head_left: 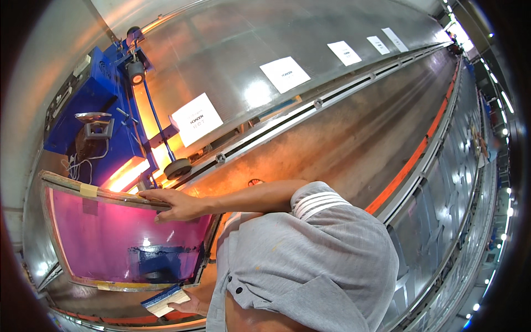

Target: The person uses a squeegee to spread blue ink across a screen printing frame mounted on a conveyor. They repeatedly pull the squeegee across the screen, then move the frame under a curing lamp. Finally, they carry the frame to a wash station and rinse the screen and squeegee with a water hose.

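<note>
Two-handed: gripping squeegee [161,304] in left hand [187,304] — just below screen [124,229], slanting lengthwise up to the right, perhaps touching; clasping screen's upper rim [119,196] with right hand [180,205] — well apart from squeegee.

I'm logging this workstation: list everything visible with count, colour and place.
squeegee: one, pale and blue, lower left
framed screen: one, pink and blue, left
printed sheets: five, white, on long table
long table: one, grey, top
rail: one, silver, beside long table
machine: one, blue, upper left
glowing panel: at least one, orange, by machine
wheels: at least two, black, by machine
strip: at least one, orange, right
second table: one, grey, right
lights: several, white, right rim
shirt: one, grey, centre
left hand: one, bare, holding squeegee
right hand: one, bare, on framed screen
</note>
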